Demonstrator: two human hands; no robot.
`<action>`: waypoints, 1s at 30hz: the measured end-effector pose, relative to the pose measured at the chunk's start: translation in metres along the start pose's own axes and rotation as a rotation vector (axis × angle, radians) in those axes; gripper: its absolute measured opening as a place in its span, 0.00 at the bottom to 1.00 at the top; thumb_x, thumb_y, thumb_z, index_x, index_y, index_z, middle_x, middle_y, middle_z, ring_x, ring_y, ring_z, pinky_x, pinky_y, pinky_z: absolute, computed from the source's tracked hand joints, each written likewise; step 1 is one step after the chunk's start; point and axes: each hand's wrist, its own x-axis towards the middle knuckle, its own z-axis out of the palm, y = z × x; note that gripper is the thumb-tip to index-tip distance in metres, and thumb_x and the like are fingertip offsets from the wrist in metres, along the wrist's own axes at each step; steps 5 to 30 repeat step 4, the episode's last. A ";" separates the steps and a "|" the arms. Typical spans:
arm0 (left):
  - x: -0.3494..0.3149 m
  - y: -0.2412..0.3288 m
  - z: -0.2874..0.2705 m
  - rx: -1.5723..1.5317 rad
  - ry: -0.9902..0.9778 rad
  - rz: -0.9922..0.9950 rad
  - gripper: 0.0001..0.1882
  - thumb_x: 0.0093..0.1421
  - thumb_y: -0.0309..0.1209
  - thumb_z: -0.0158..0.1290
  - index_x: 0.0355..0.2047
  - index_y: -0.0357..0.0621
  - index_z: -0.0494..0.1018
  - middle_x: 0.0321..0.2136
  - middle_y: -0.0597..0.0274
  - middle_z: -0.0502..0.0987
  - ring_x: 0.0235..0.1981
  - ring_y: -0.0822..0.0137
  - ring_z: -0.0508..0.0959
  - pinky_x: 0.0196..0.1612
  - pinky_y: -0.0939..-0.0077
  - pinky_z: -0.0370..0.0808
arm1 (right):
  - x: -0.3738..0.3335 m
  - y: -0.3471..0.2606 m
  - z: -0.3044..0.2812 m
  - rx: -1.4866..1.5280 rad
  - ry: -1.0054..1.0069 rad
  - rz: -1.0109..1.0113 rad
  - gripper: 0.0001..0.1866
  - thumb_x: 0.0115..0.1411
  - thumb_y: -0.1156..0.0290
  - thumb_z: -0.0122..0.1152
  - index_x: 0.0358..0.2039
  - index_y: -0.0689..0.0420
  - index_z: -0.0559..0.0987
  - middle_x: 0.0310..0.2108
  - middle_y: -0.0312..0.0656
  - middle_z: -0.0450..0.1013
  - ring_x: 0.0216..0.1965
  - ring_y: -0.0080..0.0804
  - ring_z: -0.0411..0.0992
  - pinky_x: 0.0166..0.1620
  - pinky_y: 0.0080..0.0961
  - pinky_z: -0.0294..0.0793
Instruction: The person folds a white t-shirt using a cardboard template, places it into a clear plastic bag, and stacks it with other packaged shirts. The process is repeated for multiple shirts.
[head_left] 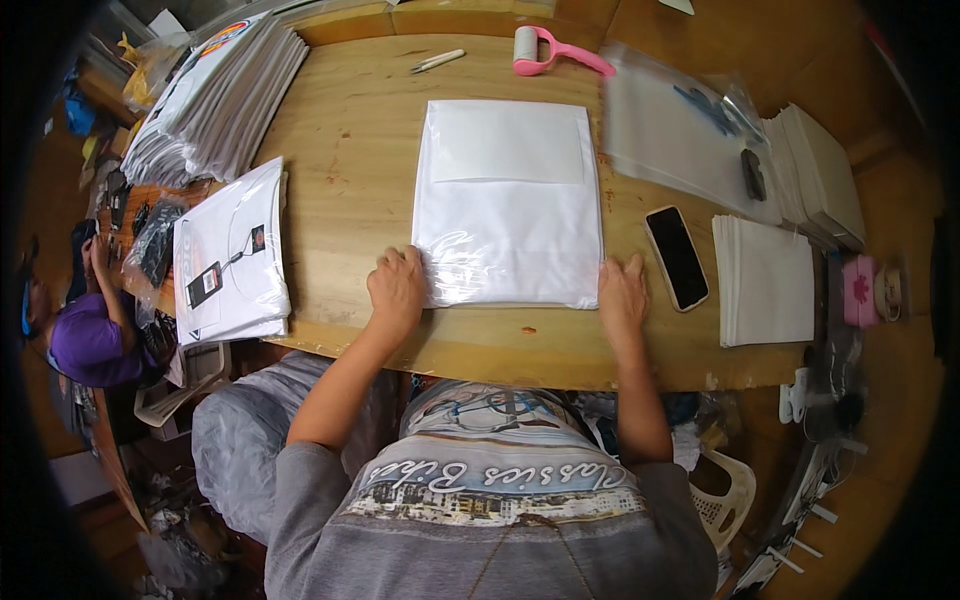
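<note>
A folded white garment in a clear plastic bag (pixel 508 235) lies flat before me on the wooden table. Across its upper part is a paler rectangular panel (pixel 508 143); whether that is a sheet or the bag's flap I cannot tell. Light glints off the wrinkled film near the lower left corner. My left hand (pixel 397 290) is closed at the lower left edge of the bag, fingers curled against it. At the opposite edge, my right hand (pixel 624 298) grips the lower right side, thumb and fingers drawn together. The fingertips are partly hidden.
Left stand a tall garment stack (pixel 215 105) and bagged tagged garments (pixel 232 260). A pink lint roller (pixel 545 52) and pen (pixel 438 61) lie at the back. Right are clear bags (pixel 680 130), a phone (pixel 677 258) and white sheets (pixel 765 283). A person in purple (pixel 95 340) sits far left.
</note>
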 end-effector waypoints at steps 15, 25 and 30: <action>-0.003 -0.007 -0.019 -0.048 -0.114 -0.134 0.11 0.53 0.37 0.44 0.34 0.47 0.65 0.45 0.46 0.62 0.50 0.55 0.61 0.43 0.62 0.65 | 0.003 0.003 -0.007 -0.020 -0.186 0.068 0.13 0.53 0.62 0.47 0.37 0.53 0.68 0.44 0.47 0.59 0.50 0.43 0.56 0.46 0.45 0.57; -0.003 -0.007 -0.019 -0.048 -0.114 -0.134 0.11 0.53 0.37 0.44 0.34 0.47 0.65 0.45 0.46 0.62 0.50 0.55 0.61 0.43 0.62 0.65 | 0.003 0.003 -0.007 -0.020 -0.186 0.068 0.13 0.53 0.62 0.47 0.37 0.53 0.68 0.44 0.47 0.59 0.50 0.43 0.56 0.46 0.45 0.57; -0.003 -0.007 -0.019 -0.048 -0.114 -0.134 0.11 0.53 0.37 0.44 0.34 0.47 0.65 0.45 0.46 0.62 0.50 0.55 0.61 0.43 0.62 0.65 | 0.003 0.003 -0.007 -0.020 -0.186 0.068 0.13 0.53 0.62 0.47 0.37 0.53 0.68 0.44 0.47 0.59 0.50 0.43 0.56 0.46 0.45 0.57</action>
